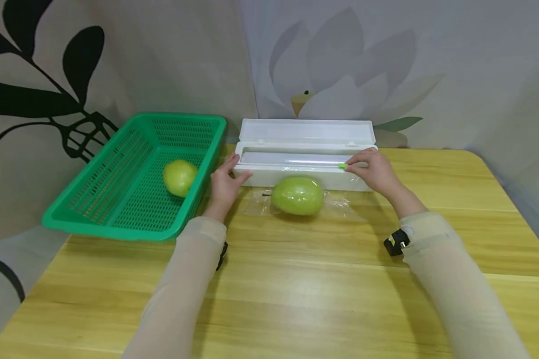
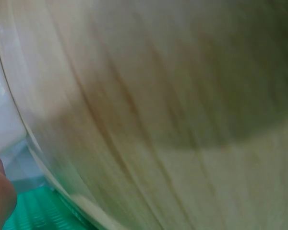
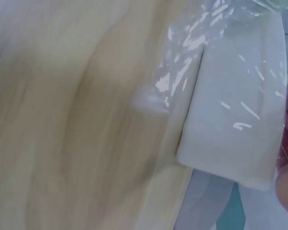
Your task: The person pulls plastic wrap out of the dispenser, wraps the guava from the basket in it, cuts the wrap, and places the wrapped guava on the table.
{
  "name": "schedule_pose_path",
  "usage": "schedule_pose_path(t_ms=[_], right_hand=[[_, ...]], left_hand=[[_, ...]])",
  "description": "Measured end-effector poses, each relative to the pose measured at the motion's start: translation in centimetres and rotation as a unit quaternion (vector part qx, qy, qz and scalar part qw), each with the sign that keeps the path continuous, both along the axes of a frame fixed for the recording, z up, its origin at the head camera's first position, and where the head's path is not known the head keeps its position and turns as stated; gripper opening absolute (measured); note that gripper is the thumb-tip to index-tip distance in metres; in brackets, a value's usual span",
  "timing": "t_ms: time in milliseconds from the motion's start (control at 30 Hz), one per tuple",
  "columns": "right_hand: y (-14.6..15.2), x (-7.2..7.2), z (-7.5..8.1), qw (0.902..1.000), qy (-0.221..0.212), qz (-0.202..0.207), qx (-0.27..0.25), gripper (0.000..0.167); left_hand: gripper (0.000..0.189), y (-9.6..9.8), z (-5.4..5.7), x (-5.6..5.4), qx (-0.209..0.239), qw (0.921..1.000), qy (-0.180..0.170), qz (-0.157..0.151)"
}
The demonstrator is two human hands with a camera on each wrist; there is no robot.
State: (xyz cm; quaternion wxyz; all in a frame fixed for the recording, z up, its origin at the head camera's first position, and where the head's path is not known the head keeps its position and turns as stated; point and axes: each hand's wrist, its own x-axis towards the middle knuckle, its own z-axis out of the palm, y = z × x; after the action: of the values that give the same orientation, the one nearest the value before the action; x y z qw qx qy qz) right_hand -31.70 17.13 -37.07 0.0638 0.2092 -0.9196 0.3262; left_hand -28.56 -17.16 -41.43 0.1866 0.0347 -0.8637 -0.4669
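Note:
A white cling film dispenser box (image 1: 269, 176) stands on the table with its lid (image 1: 305, 131) raised, the film roll showing inside. My left hand (image 1: 226, 185) holds the box's left front corner, thumb along the front face. With thumb and fingers, my right hand (image 1: 372, 169) pinches a small green slide cutter (image 1: 343, 165) near the right end of the box's front rim. A large green pear-like fruit (image 1: 297, 196) with a dark stem lies before the box. Clear film (image 1: 341, 203) covers it and spreads out at both sides; in the right wrist view, film (image 3: 175, 76) hangs over the front face.
Left of the box stands a green plastic basket (image 1: 112, 231) with one yellow-green fruit (image 1: 179, 178) in it. A patterned wall covering (image 1: 467, 80) rises close behind the box. The wooden table (image 1: 296, 299) extends toward me and to the right.

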Motion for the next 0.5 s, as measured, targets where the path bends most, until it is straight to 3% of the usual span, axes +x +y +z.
schedule_pose_path(t_ms=[500], right_hand=[[0.94, -0.38, -0.03, 0.9995, 0.001, 0.018, 0.026, 0.019]], left_hand=[[0.059, 0.16, -0.25, -0.23, 0.001, 1.0000, 0.002, 0.003]])
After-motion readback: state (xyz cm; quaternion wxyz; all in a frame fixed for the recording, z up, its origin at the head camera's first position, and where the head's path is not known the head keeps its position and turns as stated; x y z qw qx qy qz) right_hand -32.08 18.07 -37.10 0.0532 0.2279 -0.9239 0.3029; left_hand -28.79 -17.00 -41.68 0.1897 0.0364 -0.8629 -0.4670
